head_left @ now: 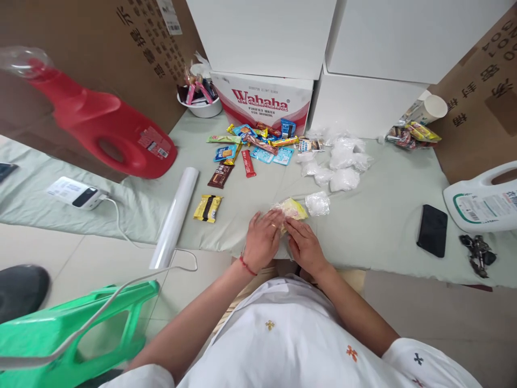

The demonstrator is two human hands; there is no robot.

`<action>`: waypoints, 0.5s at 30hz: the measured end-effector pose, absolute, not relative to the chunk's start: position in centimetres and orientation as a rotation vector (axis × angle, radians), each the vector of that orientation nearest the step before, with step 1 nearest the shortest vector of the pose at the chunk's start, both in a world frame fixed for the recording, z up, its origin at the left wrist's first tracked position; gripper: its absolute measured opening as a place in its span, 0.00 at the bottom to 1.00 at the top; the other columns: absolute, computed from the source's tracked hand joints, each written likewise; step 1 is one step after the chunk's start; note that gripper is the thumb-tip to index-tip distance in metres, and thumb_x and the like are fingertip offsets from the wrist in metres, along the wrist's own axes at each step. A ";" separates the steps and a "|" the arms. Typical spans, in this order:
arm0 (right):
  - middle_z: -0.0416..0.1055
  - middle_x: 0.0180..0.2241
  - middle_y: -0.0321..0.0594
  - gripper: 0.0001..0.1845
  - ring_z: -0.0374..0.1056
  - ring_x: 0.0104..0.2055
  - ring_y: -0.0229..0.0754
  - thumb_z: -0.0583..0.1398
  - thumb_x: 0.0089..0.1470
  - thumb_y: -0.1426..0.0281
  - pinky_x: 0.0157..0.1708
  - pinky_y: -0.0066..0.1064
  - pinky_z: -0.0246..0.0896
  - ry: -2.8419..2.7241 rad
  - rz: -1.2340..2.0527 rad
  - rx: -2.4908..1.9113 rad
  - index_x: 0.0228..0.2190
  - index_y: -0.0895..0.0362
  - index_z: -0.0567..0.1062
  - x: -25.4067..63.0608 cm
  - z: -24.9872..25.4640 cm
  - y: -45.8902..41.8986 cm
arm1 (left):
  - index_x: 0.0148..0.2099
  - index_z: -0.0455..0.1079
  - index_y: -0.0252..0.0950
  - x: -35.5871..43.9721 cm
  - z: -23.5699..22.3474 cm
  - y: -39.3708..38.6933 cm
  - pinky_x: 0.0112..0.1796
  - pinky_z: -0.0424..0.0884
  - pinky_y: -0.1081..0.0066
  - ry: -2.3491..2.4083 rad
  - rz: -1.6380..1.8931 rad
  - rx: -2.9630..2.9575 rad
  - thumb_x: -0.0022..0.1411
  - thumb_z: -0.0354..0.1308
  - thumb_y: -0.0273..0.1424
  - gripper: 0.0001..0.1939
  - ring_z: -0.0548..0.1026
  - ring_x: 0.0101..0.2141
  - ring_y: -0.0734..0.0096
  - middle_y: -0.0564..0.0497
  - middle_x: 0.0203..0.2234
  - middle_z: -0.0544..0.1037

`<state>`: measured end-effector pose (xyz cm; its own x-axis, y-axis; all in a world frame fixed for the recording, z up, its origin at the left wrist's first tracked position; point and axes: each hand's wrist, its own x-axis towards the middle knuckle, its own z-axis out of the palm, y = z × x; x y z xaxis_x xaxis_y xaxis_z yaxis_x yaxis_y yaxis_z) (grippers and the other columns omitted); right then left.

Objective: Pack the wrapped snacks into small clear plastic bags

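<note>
A pale yellow snack packet (294, 208), with clear plastic film about it, lies at the table's front edge. My left hand (263, 238) presses its fingers on the packet's left side. From the right, my right hand (306, 245) has its fingers closed on the near side, and the fingertips of both hands almost meet. The hands cover much of the packet. Just beyond it on the right is a bundle in clear plastic wrap (318, 203). To the left lie a yellow packet with a dark band (208, 208) and a roll of clear film (174, 218).
Several colourful snacks (260, 145) and clear wrapped bundles (344, 161) lie before the Wahaha carton (269, 99). A red jug (113, 126) stands left. A phone (432, 230), keys (479, 253) and white bottle (484, 202) are right. A green stool (72, 323) is beside the table.
</note>
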<state>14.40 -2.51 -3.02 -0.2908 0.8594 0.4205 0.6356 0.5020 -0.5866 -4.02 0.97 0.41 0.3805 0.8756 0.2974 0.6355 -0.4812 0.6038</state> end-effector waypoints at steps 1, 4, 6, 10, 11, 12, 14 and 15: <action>0.65 0.66 0.46 0.31 0.61 0.66 0.48 0.51 0.67 0.77 0.65 0.48 0.62 -2.044 0.394 -1.233 0.68 0.53 0.62 14.3 -3.0 -2.6 | 0.64 0.69 0.40 -3.8 0.0 1.2 0.67 0.55 0.47 1.344 0.749 2.285 0.74 0.45 0.30 0.22 0.69 0.65 0.60 0.45 0.62 0.74; 0.64 0.67 0.46 0.32 0.59 0.68 0.48 0.52 0.66 0.77 0.67 0.49 0.58 -2.103 0.338 -1.308 0.69 0.54 0.61 14.0 -3.1 -3.0 | 0.69 0.63 0.39 -2.7 -1.1 2.3 0.65 0.57 0.51 1.402 0.675 2.264 0.77 0.41 0.33 0.24 0.64 0.67 0.61 0.45 0.67 0.69; 0.64 0.67 0.46 0.33 0.59 0.69 0.49 0.52 0.65 0.77 0.69 0.53 0.52 -2.141 0.300 -1.374 0.69 0.54 0.61 13.7 -3.0 -3.4 | 0.69 0.64 0.39 -2.1 -1.5 2.9 0.62 0.61 0.53 1.443 0.689 2.243 0.77 0.40 0.35 0.25 0.64 0.66 0.59 0.45 0.68 0.66; 0.63 0.67 0.47 0.30 0.60 0.68 0.50 0.53 0.65 0.76 0.70 0.59 0.45 -2.145 0.378 -1.381 0.66 0.53 0.66 14.2 -1.9 -3.9 | 0.66 0.68 0.44 -1.9 -1.6 4.0 0.62 0.57 0.46 1.523 0.620 2.272 0.77 0.41 0.36 0.23 0.65 0.64 0.53 0.47 0.66 0.70; 0.65 0.66 0.46 0.28 0.62 0.67 0.50 0.54 0.65 0.75 0.69 0.57 0.49 -2.123 0.448 -1.342 0.64 0.53 0.69 14.7 -1.3 -3.8 | 0.67 0.67 0.45 -2.1 -1.6 4.2 0.63 0.54 0.44 1.503 0.591 2.299 0.77 0.41 0.37 0.23 0.64 0.64 0.53 0.47 0.65 0.71; 0.68 0.64 0.45 0.25 0.65 0.65 0.48 0.54 0.65 0.74 0.67 0.53 0.55 -2.081 0.525 -1.304 0.61 0.52 0.72 15.3 -0.6 -3.5 | 0.67 0.66 0.45 -2.3 -1.6 4.5 0.65 0.50 0.42 1.470 0.563 2.329 0.77 0.42 0.38 0.23 0.64 0.65 0.53 0.47 0.65 0.71; 0.76 0.56 0.42 0.20 0.72 0.58 0.45 0.54 0.67 0.72 0.60 0.44 0.66 -1.947 0.611 -1.286 0.56 0.50 0.77 16.9 0.9 -2.3 | 0.69 0.63 0.45 -2.7 -1.7 4.8 0.66 0.41 0.38 1.394 0.512 2.386 0.76 0.45 0.41 0.24 0.63 0.65 0.53 0.44 0.65 0.71; 0.78 0.52 0.41 0.19 0.74 0.55 0.44 0.53 0.68 0.71 0.56 0.41 0.70 -1.883 0.598 -1.307 0.53 0.49 0.78 17.6 1.6 -1.4 | 0.70 0.62 0.44 -2.9 -1.8 5.0 0.67 0.38 0.37 1.368 0.495 2.403 0.75 0.46 0.42 0.25 0.64 0.65 0.52 0.43 0.65 0.70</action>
<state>17.58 -1.37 1.64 -0.1934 0.9289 0.3159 0.5761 0.3682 -0.7298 -2.92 5.02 -1.79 0.4780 0.8680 0.1344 0.7529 -0.4837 0.4462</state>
